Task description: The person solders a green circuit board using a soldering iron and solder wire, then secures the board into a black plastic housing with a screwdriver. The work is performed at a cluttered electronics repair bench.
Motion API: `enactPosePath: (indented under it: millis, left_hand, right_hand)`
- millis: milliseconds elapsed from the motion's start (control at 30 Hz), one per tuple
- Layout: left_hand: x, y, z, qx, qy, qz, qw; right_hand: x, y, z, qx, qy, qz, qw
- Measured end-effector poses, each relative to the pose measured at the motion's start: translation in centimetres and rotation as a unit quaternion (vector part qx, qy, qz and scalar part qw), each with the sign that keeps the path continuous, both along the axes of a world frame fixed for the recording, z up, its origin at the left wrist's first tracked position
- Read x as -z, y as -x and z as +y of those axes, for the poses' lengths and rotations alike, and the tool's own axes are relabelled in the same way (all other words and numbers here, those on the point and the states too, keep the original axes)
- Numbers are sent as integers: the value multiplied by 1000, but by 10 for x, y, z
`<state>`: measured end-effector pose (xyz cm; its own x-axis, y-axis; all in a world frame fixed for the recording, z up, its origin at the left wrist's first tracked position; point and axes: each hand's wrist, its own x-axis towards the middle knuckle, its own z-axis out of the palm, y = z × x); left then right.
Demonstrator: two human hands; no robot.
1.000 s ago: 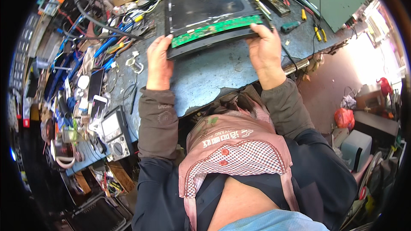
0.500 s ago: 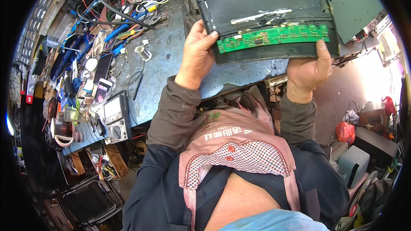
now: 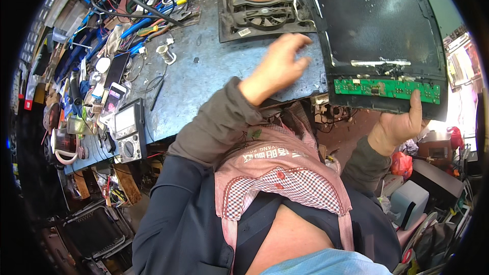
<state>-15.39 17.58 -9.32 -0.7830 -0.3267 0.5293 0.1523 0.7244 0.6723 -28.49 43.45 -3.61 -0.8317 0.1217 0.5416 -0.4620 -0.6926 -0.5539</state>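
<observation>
My right hand (image 3: 400, 125) grips the near edge of a black flat panel (image 3: 379, 30), thumb on its green circuit strip (image 3: 387, 89). The panel is lifted and swung out to the right, past the bench edge. My left hand (image 3: 277, 66) hovers open over the grey-blue workbench (image 3: 204, 76), fingers spread, just left of the panel and holding nothing. Behind it lies a black base unit (image 3: 265, 7) with a copper coil disc and a fan showing.
A multimeter (image 3: 130, 130) and phones lie at the bench's left end among tools, blue cables and wire. A solder spool (image 3: 165, 53) sits mid-bench. Boxes, a red bag (image 3: 402, 165) and clutter fill the floor at right; a black crate (image 3: 94, 231) lower left.
My left hand has let go of the panel and now hangs open. My right hand has carried the panel further right, uncovering the base unit with coil and fan.
</observation>
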Motion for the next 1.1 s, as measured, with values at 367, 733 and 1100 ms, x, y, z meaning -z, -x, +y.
enactPosePath:
  millis: [367,733,1100]
  left_hand:
    - [10,-88,-90,-217,383,-102,892]
    - [-76,-184,14,-63,163,-298,938]
    - [-27,-29,-20,99,305,-118,940]
  right_hand:
    - [-4,-8,3,114,-89,20,989]
    - [-14,-9,-47,-29,-112,23,993]
    - [-11,-17,-108,-72,-110,99,986]
